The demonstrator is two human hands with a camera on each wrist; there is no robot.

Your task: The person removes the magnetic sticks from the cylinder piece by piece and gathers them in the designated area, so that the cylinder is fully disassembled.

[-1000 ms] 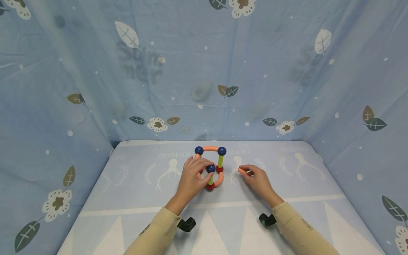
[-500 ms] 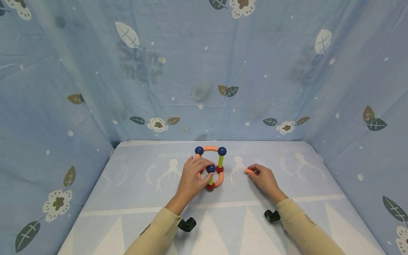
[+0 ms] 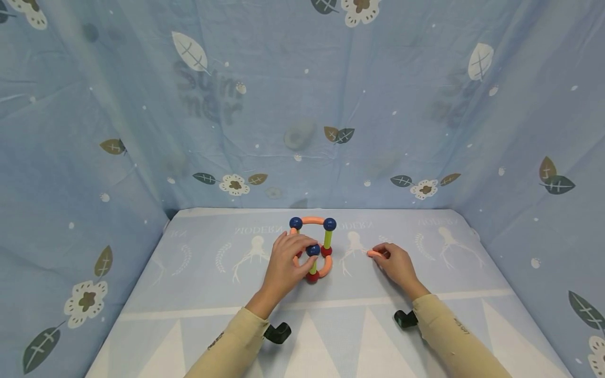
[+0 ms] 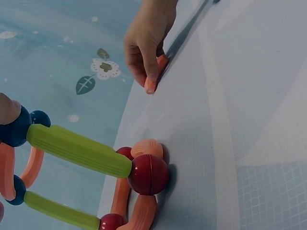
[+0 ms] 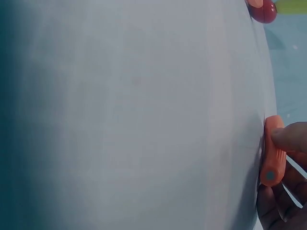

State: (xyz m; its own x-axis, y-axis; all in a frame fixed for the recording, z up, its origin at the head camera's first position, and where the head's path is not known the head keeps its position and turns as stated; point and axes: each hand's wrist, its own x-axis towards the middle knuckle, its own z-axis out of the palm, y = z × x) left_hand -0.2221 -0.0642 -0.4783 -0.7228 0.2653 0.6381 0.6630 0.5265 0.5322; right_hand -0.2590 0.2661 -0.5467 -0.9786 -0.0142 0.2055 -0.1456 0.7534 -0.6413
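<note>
A ball-and-stick toy frame stands mid-table, with blue balls on top, red balls point(image 4: 148, 175) at the bottom, upright lime-green rods point(image 4: 79, 148) and curved orange rods joining them. My left hand point(image 3: 283, 260) holds the frame's nearest top blue ball point(image 3: 313, 250) between thumb and fingers. Part of the frame is hidden behind that hand. Off to the right, my right hand point(image 3: 397, 262) pinches a loose curved orange rod point(image 3: 375, 254) low over the table. A round grey end shows on this orange rod point(image 5: 271, 175) in the right wrist view, with the thumb across its side.
The table has a pale printed cover point(image 3: 350, 304). Blue patterned curtains point(image 3: 302, 105) enclose it at the back and both sides. Black devices point(image 3: 278, 333) are worn at both wrists.
My right hand has moved right, away from the frame, carrying the orange rod, and slowed. The left hand keeps its hold on the blue ball, and the frame stays put.
</note>
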